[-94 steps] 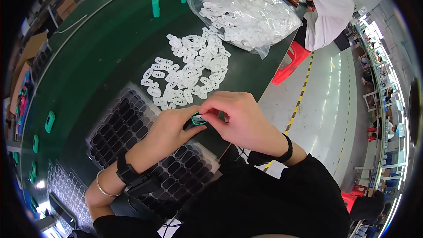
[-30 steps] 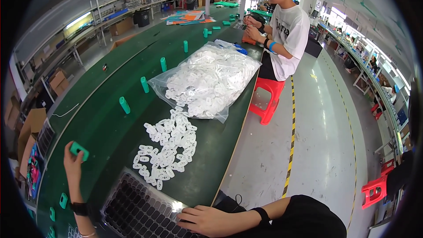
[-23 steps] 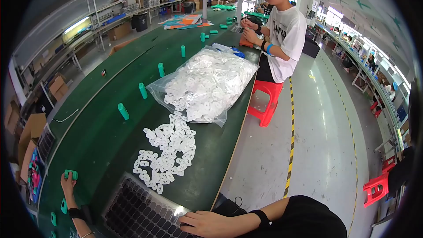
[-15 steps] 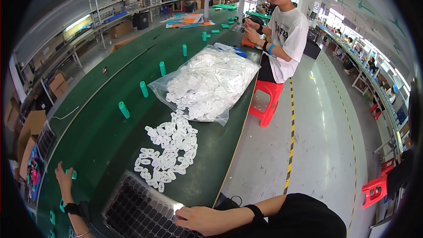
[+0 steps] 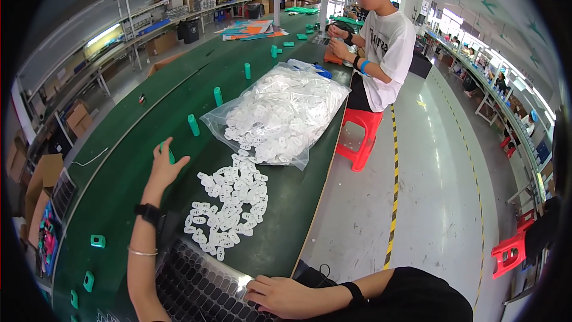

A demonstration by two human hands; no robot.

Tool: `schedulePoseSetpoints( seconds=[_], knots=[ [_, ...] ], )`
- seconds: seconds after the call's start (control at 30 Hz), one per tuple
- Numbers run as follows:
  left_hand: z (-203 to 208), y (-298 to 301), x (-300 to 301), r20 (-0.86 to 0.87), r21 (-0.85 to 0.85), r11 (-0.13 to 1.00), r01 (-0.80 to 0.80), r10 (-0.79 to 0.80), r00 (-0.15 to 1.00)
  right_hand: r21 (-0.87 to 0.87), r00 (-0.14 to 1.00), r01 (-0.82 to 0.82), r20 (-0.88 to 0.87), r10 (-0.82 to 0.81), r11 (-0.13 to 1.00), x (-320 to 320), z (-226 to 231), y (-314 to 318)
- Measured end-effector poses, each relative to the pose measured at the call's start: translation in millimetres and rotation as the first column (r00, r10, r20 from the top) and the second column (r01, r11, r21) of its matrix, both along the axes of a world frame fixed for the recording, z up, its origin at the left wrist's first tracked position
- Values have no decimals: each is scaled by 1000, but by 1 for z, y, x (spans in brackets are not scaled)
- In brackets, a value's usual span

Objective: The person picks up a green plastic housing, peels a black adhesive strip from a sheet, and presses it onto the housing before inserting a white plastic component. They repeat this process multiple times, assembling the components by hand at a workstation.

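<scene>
My left hand [image 5: 165, 170] reaches over the table at a small green plastic casing [image 5: 171, 155] standing upright. Its thumb is spread away from the fingers, which reach round the casing's far side; no closed grip shows. At the near table edge, my right hand [image 5: 292, 296] has its fingers bent together at the edge of a sheet of black oval stickers [image 5: 199, 280]. Glare whitens the clear film by its fingertips, which are partly hidden. Between the hands and the bag spreads a pile of white oval plastic pieces [image 5: 229, 203].
A clear bag [image 5: 280, 113] full of white pieces lies beyond the pile. More green casings [image 5: 193, 125] stand in a line, and others [image 5: 98, 241] lie at left. A co-worker [image 5: 381, 48] sits on a red stool [image 5: 361, 137] at the table's right side.
My left hand has moved from the near left, beside a lying green casing, up and right to the upright casing. My right hand remains at the sticker sheet.
</scene>
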State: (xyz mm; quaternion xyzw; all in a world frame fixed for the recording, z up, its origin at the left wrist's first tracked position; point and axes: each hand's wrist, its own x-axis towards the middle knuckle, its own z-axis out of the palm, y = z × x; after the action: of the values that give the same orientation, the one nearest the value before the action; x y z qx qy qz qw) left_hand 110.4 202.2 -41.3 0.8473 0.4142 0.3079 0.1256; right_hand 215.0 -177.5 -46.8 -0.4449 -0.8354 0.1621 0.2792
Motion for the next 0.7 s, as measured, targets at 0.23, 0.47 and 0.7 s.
schedulePoseSetpoints(
  seconds=[0.23, 0.47, 0.7],
  knots=[
    [-12, -2, 35, -119, 171, 985, -12, 33, 992, -129, 996, -10, 85, 21, 992, 9, 3, 11],
    [-6, 31, 10, 89, 146, 989, -34, 21, 996, -341, 978, -100, 140, 156, 935, 6, 12, 30],
    [15, -6, -36, 575, -383, 920, 87, 164, 802, -487, 978, -148, 56, 200, 861, 11, 12, 39]
  ],
)
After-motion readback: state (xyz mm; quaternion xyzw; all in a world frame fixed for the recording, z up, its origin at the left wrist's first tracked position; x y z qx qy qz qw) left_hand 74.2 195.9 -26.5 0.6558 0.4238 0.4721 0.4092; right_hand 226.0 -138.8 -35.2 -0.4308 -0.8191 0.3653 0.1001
